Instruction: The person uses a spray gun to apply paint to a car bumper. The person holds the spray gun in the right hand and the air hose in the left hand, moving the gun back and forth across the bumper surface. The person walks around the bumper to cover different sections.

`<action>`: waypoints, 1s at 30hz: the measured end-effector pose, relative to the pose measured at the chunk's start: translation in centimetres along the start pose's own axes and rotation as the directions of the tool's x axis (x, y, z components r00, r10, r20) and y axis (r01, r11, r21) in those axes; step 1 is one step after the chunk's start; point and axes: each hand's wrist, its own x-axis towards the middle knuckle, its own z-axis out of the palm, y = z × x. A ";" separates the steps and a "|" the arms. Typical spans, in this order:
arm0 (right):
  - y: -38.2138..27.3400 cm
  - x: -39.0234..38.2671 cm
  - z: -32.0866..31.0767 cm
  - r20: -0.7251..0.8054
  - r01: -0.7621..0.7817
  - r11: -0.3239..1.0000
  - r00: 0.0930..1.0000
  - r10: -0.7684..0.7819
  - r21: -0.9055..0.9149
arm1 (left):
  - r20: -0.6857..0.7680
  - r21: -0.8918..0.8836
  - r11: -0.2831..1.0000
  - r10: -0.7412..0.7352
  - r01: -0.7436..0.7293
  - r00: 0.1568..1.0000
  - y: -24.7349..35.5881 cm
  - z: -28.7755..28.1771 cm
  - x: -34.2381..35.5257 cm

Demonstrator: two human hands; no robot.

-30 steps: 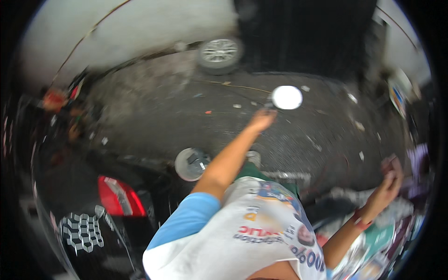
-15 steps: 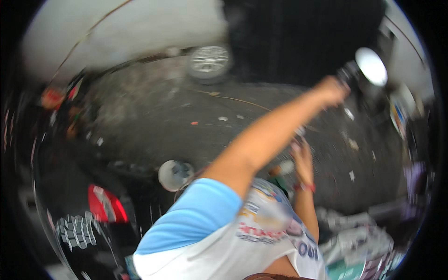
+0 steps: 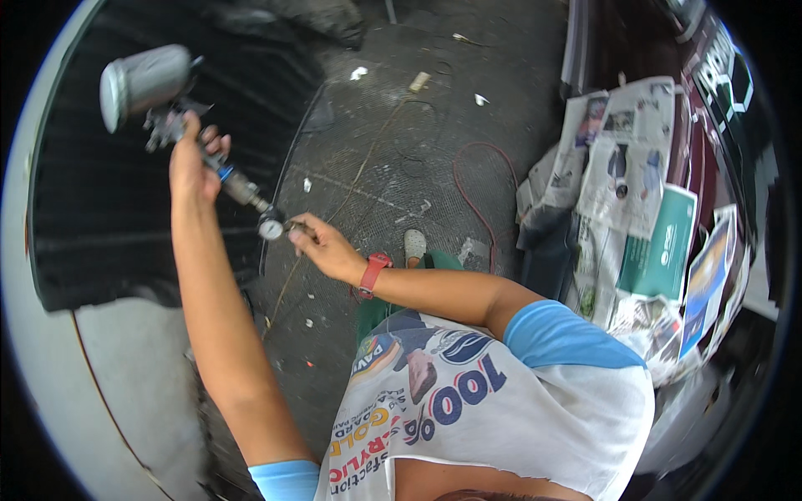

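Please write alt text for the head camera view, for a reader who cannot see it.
The left hand holds up a grey metal spray gun with a cup, while the right hand pinches the small round gauge at its base. Newspapers cover a dark red car at right.

A car paint workshop. A spray gun with a metal cup on top and a small pressure gauge at its base is in use beside a black panel. A dark red car body is masked with newspaper. A red hose snakes over the stained, littered concrete floor.
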 end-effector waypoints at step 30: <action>-0.5 1.3 -4.0 0.012 0.082 0.916 0.996 -0.084 -0.393 | 0.308 0.179 0.960 0.152 -0.214 0.939 2.0 8.2 1.9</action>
